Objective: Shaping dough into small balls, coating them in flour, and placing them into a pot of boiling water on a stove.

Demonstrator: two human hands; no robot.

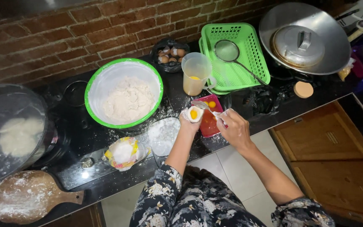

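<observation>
dough piece (194, 114) with yolk sits cupped in left hand (188, 120) above red tray (209, 122); right hand (233, 128) grips spoon (201, 105) just beside it.

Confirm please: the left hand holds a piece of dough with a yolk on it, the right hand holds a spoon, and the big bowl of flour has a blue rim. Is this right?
Not quite. The big bowl of flour has a green rim, not blue, as the head view shows. The rest stands: the left hand holds a piece of dough with a yolk on it, and the right hand holds a spoon.
</observation>
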